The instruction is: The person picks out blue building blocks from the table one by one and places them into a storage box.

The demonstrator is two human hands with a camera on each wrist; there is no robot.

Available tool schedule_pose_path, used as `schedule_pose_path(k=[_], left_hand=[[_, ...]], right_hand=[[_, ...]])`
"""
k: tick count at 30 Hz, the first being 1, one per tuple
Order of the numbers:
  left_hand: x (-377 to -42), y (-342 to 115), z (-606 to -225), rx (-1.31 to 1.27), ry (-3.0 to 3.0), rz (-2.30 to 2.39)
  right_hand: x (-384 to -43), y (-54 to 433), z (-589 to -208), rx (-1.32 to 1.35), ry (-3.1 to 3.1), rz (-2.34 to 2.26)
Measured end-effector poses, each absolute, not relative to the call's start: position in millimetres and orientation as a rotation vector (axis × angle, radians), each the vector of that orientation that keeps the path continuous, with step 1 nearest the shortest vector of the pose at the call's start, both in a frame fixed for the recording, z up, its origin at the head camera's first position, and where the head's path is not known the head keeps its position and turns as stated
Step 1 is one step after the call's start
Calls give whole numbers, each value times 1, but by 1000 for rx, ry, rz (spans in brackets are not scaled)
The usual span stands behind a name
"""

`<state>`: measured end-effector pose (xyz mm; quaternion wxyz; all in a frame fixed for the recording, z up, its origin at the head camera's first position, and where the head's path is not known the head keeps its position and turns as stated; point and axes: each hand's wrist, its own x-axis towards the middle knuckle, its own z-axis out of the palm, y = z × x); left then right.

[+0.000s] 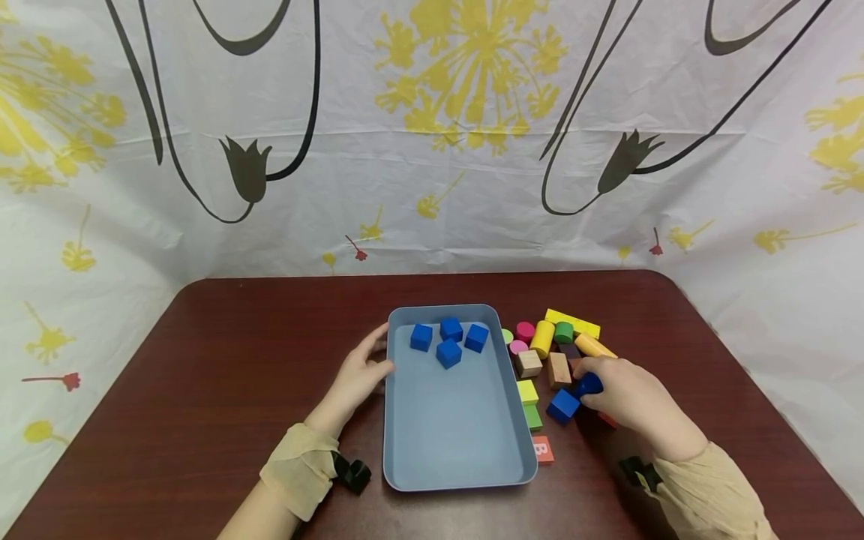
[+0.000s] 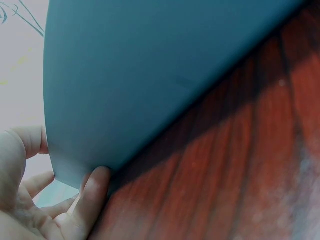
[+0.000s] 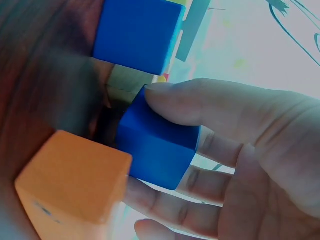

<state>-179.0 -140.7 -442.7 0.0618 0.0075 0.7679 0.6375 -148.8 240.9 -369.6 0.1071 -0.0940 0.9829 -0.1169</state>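
Beside the grey-blue tray (image 1: 459, 450), my left hand (image 1: 355, 375) holds its left side, thumb at the rim. In the left wrist view, fingers (image 2: 95, 192) touch the outer wall (image 2: 125, 75) low down. Several blue cubes (image 1: 448, 352) sit in the tray's far half. To the tray's right, my right hand (image 1: 631, 394) pinches a blue block (image 3: 157, 142) between thumb and fingers. Another blue cube (image 1: 563, 406) lies just left of that hand on the table. An orange block (image 3: 75, 182) is close below the held one in the right wrist view.
Mixed blocks crowd the tray's right side: a yellow cylinder (image 1: 542, 339), a long yellow block (image 1: 574, 323), a green cylinder (image 1: 563, 332), a wooden block (image 1: 559, 370) and a red letter block (image 1: 543, 449). A patterned cloth (image 1: 432, 217) hangs behind the dark table (image 1: 223, 405).
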Motion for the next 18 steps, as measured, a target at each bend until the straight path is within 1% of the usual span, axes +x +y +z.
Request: schedule_pose_path(k=[8,18], left_hand=[[-179,-141,-444,21,2309,1939],[-179,-141,-444,18,2310,1936]], right_hand=[[-148,239,-358,-279,2886,-350],[-146,237,-345,-350,2932,-356]])
